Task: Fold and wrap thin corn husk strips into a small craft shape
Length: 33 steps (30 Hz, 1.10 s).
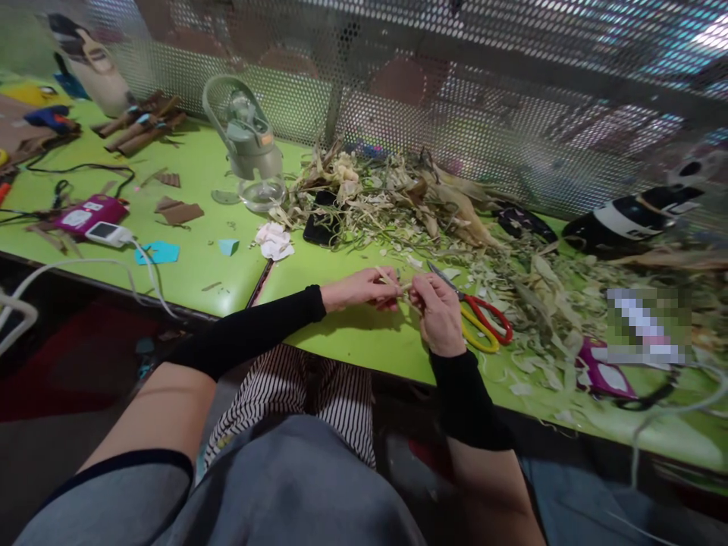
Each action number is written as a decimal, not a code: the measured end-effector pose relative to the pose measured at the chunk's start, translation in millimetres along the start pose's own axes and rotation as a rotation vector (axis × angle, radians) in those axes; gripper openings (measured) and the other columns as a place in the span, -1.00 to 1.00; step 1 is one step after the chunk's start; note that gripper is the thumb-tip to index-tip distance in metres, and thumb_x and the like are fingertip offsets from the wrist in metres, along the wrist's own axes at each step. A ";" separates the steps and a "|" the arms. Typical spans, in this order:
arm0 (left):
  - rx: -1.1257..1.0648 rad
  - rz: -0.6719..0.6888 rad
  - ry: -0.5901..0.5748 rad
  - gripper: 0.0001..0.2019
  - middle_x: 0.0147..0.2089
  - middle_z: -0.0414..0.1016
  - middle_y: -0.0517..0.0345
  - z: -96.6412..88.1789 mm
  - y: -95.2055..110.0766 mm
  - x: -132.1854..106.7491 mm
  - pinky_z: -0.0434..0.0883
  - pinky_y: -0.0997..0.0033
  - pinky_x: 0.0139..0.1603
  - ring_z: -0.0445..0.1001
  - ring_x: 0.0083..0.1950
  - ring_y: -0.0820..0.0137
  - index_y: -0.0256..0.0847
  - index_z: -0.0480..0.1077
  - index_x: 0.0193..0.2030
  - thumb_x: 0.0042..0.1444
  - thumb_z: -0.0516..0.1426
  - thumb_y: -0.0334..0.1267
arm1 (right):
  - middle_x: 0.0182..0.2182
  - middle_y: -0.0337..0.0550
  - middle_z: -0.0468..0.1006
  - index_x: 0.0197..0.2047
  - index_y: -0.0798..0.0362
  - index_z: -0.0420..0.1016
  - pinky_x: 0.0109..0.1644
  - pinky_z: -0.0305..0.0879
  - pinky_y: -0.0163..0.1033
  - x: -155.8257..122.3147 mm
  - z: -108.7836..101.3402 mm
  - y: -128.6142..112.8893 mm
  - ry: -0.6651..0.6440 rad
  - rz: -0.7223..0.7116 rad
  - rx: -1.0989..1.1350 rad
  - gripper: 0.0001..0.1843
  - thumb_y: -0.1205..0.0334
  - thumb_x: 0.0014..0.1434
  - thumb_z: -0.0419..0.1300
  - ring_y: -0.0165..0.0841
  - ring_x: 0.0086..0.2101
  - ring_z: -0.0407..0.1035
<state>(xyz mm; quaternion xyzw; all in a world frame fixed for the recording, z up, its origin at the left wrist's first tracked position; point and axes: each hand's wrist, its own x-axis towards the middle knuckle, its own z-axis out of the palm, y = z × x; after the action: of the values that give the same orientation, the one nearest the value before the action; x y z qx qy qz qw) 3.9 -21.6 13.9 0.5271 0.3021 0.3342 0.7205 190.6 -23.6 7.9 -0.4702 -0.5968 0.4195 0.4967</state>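
My left hand (364,289) and my right hand (440,312) meet just above the front of the green table, with fingers pinched together. Between them runs a thin pale husk strip (406,287), gripped by both hands. Scissors (483,320) with one red and one yellow handle lie right beside my right hand, blades pointing away to the left. Behind my hands spreads a heap of dried husks (398,199) and shreds, which also reaches far to the right.
A perforated metal screen (387,98) closes off the back of the green table (341,334). A lidded water bottle (250,152), a black phone (322,224) and crumpled tissue (274,241) stand or lie left. Purple boxes (88,214) with cables are at both sides. A dark bottle (626,220) lies right.
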 end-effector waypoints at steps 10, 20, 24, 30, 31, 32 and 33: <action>-0.375 0.048 0.203 -0.79 0.01 0.70 -0.03 -2.9 -3.7 12.1 0.43 0.26 0.32 0.62 0.04 0.44 -0.27 0.61 0.06 0.33 0.23 -0.42 | -0.60 -0.26 0.35 -0.48 -0.04 0.39 -0.47 0.02 -0.20 -6.3 12.9 -0.6 -0.141 -0.139 -0.462 -0.27 -0.56 0.28 0.08 -0.38 -0.55 0.17; -0.237 0.135 0.252 -0.84 -0.12 0.69 0.03 -1.4 -12.5 12.5 0.45 0.29 0.25 0.60 -0.03 0.42 -0.34 0.58 -0.07 0.24 0.34 -0.35 | -0.60 -0.30 0.27 -0.50 -0.07 0.18 -0.41 0.03 -0.19 -12.0 18.3 -4.3 -0.220 -0.216 -0.522 -0.56 -0.03 0.39 0.10 -0.39 -0.56 0.12; -0.242 0.110 0.301 -0.84 -0.12 0.70 0.02 4.4 -18.4 10.6 0.46 0.30 0.21 0.62 -0.03 0.42 -0.34 0.53 -0.04 0.27 0.31 -0.36 | -0.65 -0.33 0.16 -0.52 -0.07 0.09 -0.42 -0.03 -0.19 -12.8 20.2 -3.0 -0.287 -0.257 -0.584 -0.58 0.08 0.35 0.09 -0.41 -0.59 0.04; -0.265 0.095 0.282 -0.94 -0.18 0.70 0.05 5.6 -11.0 9.7 0.48 0.36 0.15 0.62 -0.07 0.44 -0.32 0.52 -0.09 0.32 0.25 -0.42 | -0.65 -0.34 0.14 -0.53 -0.06 0.12 -0.41 -0.02 -0.18 -15.4 20.9 -3.3 -0.325 -0.278 -0.515 -0.53 0.04 0.37 0.15 -0.42 -0.59 0.03; -0.281 0.087 0.278 -0.96 -0.20 0.69 0.05 4.1 -7.3 9.9 0.48 0.36 0.14 0.63 -0.09 0.45 -0.33 0.51 -0.10 0.33 0.23 -0.45 | -0.64 -0.33 0.18 -0.52 -0.06 0.16 -0.40 0.01 -0.19 -15.9 20.5 -3.4 -0.317 -0.276 -0.497 -0.53 0.00 0.39 0.16 -0.42 -0.59 0.06; -0.298 0.077 0.275 -0.96 -0.22 0.69 0.05 2.0 -3.5 10.3 0.48 0.36 0.13 0.63 -0.11 0.46 -0.34 0.51 -0.12 0.34 0.21 -0.46 | -0.61 -0.32 0.22 -0.50 -0.06 0.21 -0.39 0.04 -0.19 -16.1 19.4 -3.5 -0.298 -0.274 -0.482 -0.53 -0.04 0.41 0.15 -0.41 -0.57 0.09; -0.315 0.066 0.276 -0.94 -0.24 0.68 0.04 -0.3 0.2 10.6 0.49 0.37 0.11 0.62 -0.14 0.47 -0.35 0.52 -0.15 0.35 0.19 -0.46 | -0.57 -0.29 0.29 -0.46 -0.06 0.28 -0.37 0.09 -0.19 -15.6 17.7 -3.5 -0.247 -0.274 -0.470 -0.55 -0.08 0.43 0.12 -0.39 -0.54 0.14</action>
<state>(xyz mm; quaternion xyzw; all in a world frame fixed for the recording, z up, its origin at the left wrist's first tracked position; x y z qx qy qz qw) 9.9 -13.0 13.1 0.3668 0.3244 0.4698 0.7345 173.6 -40.2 5.5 -0.4327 -0.7915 0.2529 0.3497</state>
